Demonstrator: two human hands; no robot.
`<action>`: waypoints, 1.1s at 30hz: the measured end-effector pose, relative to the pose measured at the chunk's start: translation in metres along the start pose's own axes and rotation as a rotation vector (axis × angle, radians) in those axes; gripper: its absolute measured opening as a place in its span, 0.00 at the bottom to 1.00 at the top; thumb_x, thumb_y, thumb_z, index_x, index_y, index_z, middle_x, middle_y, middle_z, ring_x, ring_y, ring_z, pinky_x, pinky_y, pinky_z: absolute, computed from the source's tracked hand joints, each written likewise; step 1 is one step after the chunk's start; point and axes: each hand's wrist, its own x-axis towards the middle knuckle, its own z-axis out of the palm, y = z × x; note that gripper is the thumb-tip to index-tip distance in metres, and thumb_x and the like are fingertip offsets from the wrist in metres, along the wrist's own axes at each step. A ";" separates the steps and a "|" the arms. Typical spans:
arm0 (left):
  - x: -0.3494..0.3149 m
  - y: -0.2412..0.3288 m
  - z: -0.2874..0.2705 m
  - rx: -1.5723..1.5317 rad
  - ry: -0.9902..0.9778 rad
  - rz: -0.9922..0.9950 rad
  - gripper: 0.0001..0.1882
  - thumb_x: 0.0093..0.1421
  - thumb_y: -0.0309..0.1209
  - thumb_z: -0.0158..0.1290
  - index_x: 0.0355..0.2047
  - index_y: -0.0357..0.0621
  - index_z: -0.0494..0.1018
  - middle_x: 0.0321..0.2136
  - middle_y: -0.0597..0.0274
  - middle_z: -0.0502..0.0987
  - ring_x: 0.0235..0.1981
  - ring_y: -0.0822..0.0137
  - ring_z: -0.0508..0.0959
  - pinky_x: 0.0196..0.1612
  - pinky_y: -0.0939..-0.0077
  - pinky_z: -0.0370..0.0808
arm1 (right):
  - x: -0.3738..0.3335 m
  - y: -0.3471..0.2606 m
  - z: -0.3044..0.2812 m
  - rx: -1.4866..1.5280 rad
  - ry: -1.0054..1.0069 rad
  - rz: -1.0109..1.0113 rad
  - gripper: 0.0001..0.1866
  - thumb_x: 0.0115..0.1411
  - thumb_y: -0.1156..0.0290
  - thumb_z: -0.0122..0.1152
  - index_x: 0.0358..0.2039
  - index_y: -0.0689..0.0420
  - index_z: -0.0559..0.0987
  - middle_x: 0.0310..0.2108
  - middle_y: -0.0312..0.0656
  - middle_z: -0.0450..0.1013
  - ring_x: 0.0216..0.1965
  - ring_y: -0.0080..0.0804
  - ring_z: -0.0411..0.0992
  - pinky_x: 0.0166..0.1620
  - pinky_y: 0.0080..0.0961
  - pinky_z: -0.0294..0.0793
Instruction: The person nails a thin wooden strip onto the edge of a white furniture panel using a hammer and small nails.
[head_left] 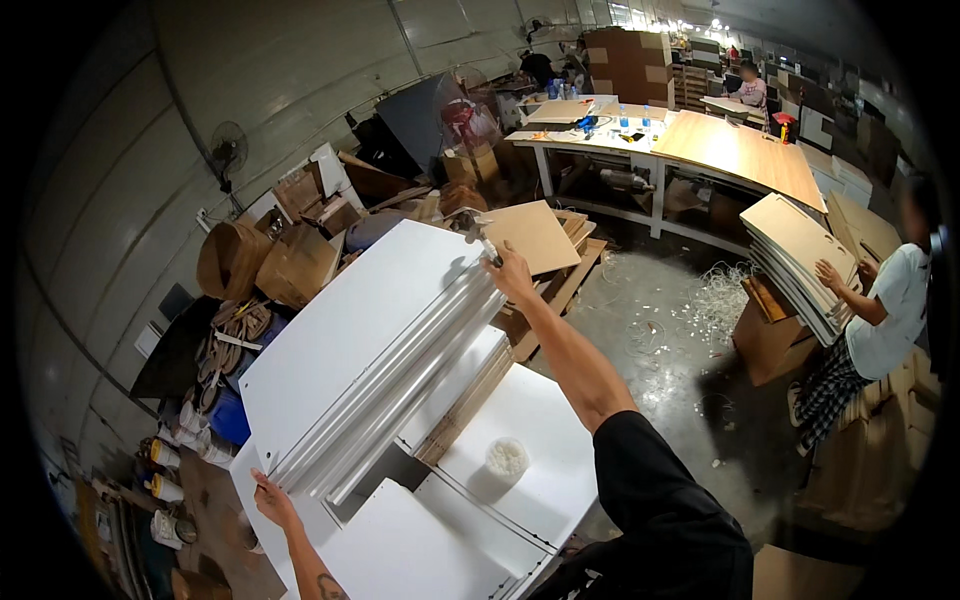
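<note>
A stack of white panels (350, 330) lies tilted in front of me, its layered edges facing right. My left hand (277, 503) grips the stack's near left corner, fingers closed at the edge. At the far right corner, my right hand (512, 273) is closed around the dark handle of what looks like a hammer (483, 240), its metal head up by the panel's corner. Whether those fingers also touch the panels cannot be made out. Below are more white boards (400, 545) and a roll of white, translucent material (507, 458).
Cardboard boxes and scrap (300, 262) pile up at left, near white buckets (165, 487). Brown boards (530, 235) lie on a pallet beyond. A long workbench (600, 135) stands behind. At right, a person (890, 300) handles a stack of boards (800, 255); plastic strapping (725, 295) litters the floor.
</note>
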 end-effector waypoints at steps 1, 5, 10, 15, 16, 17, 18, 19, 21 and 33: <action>0.001 -0.004 -0.007 -0.091 -0.005 -0.085 0.33 0.68 0.53 0.41 0.18 0.35 0.68 0.12 0.59 0.64 0.15 0.63 0.67 0.20 0.61 0.62 | -0.009 -0.009 -0.005 0.005 0.074 -0.062 0.12 0.57 0.67 0.63 0.41 0.56 0.78 0.35 0.50 0.75 0.39 0.53 0.73 0.44 0.42 0.70; -0.045 -0.036 -0.070 -0.837 -0.573 -0.960 0.13 0.61 0.34 0.41 0.31 0.36 0.70 0.19 0.64 0.66 0.14 0.71 0.62 0.18 0.78 0.61 | -0.098 -0.012 -0.042 0.251 -0.006 0.176 0.13 0.60 0.66 0.61 0.41 0.61 0.76 0.31 0.45 0.76 0.33 0.38 0.77 0.38 0.32 0.73; -0.144 -0.069 -0.178 -0.873 -0.595 -1.248 0.08 0.59 0.21 0.41 0.36 0.34 0.70 0.26 0.62 0.68 0.13 0.76 0.59 0.16 0.82 0.57 | -0.277 -0.053 -0.120 0.599 -0.160 0.516 0.16 0.64 0.69 0.57 0.51 0.59 0.73 0.33 0.39 0.77 0.29 0.24 0.77 0.29 0.19 0.75; -0.213 -0.143 -0.243 -0.948 -0.758 -1.292 0.10 0.69 0.31 0.45 0.42 0.37 0.69 0.22 0.64 0.66 0.17 0.74 0.60 0.19 0.84 0.60 | -0.423 -0.101 -0.185 0.477 -0.229 0.754 0.18 0.64 0.71 0.56 0.54 0.58 0.73 0.33 0.39 0.77 0.28 0.23 0.76 0.30 0.19 0.75; -0.224 -0.133 -0.255 -0.918 -0.742 -1.322 0.09 0.69 0.31 0.44 0.40 0.37 0.69 0.20 0.66 0.64 0.15 0.75 0.58 0.18 0.85 0.58 | -0.449 -0.109 -0.186 0.473 -0.244 0.779 0.17 0.64 0.71 0.56 0.53 0.57 0.73 0.33 0.39 0.76 0.29 0.22 0.75 0.30 0.19 0.75; -0.230 -0.126 -0.269 -0.892 -0.713 -1.339 0.09 0.69 0.31 0.44 0.38 0.38 0.69 0.18 0.69 0.62 0.14 0.77 0.56 0.17 0.86 0.56 | -0.473 -0.120 -0.180 0.482 -0.267 0.797 0.17 0.64 0.70 0.56 0.53 0.57 0.73 0.33 0.38 0.76 0.29 0.22 0.75 0.30 0.19 0.75; -0.235 -0.123 -0.281 -0.857 -0.720 -1.330 0.08 0.69 0.31 0.44 0.37 0.38 0.69 0.18 0.68 0.63 0.14 0.77 0.56 0.17 0.85 0.56 | -0.488 -0.140 -0.175 0.512 -0.296 0.829 0.16 0.64 0.70 0.56 0.52 0.57 0.73 0.32 0.38 0.76 0.29 0.22 0.74 0.30 0.19 0.74; -0.240 -0.120 -0.291 -0.824 -0.726 -1.319 0.08 0.69 0.30 0.44 0.37 0.38 0.69 0.19 0.68 0.63 0.14 0.77 0.57 0.17 0.84 0.56 | -0.502 -0.161 -0.170 0.543 -0.326 0.858 0.16 0.64 0.70 0.57 0.52 0.57 0.73 0.32 0.37 0.75 0.29 0.21 0.74 0.30 0.19 0.74; -0.246 -0.126 -0.304 -0.807 -0.758 -1.293 0.07 0.68 0.29 0.45 0.37 0.37 0.69 0.20 0.67 0.65 0.15 0.76 0.58 0.18 0.83 0.57 | -0.534 -0.183 -0.159 0.539 -0.394 0.907 0.16 0.64 0.68 0.58 0.51 0.57 0.74 0.31 0.36 0.74 0.29 0.20 0.74 0.30 0.19 0.74; -0.228 -0.102 -0.328 -0.818 -1.035 -1.031 0.10 0.65 0.26 0.48 0.43 0.33 0.72 0.26 0.62 0.72 0.22 0.74 0.66 0.23 0.83 0.64 | -0.630 -0.244 -0.154 0.485 -0.738 0.895 0.15 0.64 0.59 0.59 0.47 0.54 0.74 0.26 0.31 0.72 0.26 0.19 0.71 0.30 0.19 0.71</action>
